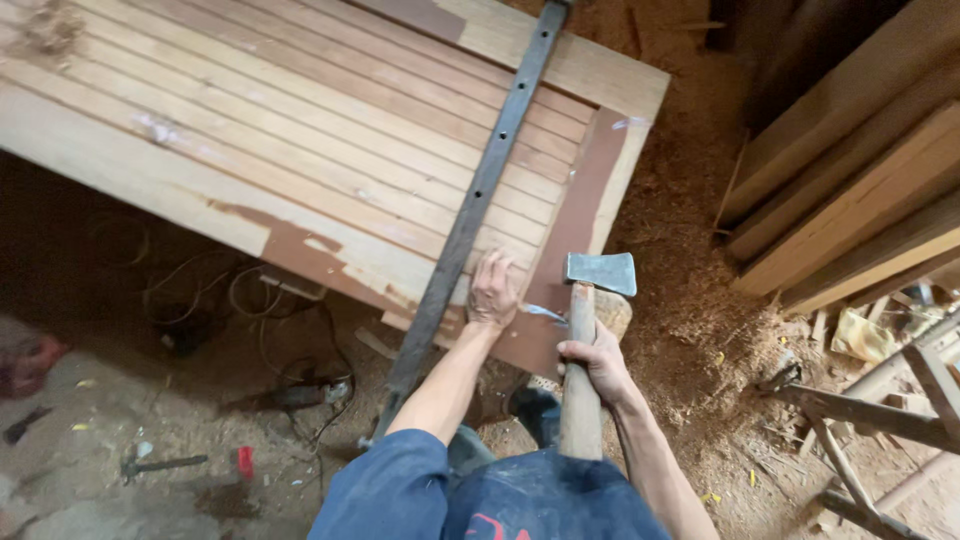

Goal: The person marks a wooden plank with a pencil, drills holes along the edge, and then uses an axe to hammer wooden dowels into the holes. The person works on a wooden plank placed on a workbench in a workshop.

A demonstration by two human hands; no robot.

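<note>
Head view: right hand (pixel 597 362) is clenched around a hatchet (pixel 590 330) handle, while left hand (pixel 493 292) pinches a chisel (pixel 543 313) against the panel (pixel 300 150) beside a bar (pixel 470 215).

Soft even daylight, dark shadow lower left, wide-angle edge distortion.

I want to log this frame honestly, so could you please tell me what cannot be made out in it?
All in the head view:
- The thin metal piece beside the left hand: partly covered by the fingers, too small to identify.
- The hatchet handle's lower end: hidden behind the right hand and blue clothing.
- The long dark metal bar: cut off by the top edge.
- Small items on the floor at left: dim and blurred.
- The slatted wooden panel: cut off at the top and left edges.
</note>
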